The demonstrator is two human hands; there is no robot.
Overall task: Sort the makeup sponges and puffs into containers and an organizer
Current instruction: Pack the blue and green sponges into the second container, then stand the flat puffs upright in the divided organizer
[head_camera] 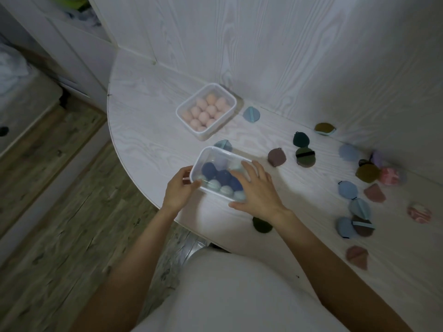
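- Leftmost, the left hand (pixel 179 188) reaches in from the lower left, forearm angled up toward the table edge; its fingers curl round the left end of the near container (pixel 217 174), pinching the rim.
- Inside that clear container, between the two hands, lie dark blue sponges (pixel 217 173) and pale teal sponges (pixel 217 185), packed close together.
- Beyond the grip, farther from the person, a second clear container (pixel 206 111) sits on the white table (pixel 148 140), filled with peach sponges (pixel 206 110) in rows.
- Just behind the held container, a light blue puff (pixel 224 144) peeks over its far rim; another light blue puff (pixel 251 114) lies beside the peach box.
- The right hand (pixel 257 188) lies flat over the container's right part, fingers straight and spread, palm down, thumb low at the near corner; it presses rather than clasps.
- Under the right wrist, a dark green puff (pixel 261 226) lies near the table edge.
- Right of the grip, well apart, scattered puffs (pixel 354 188) in brown, blue, olive, pink and dark green lie loose on the table.
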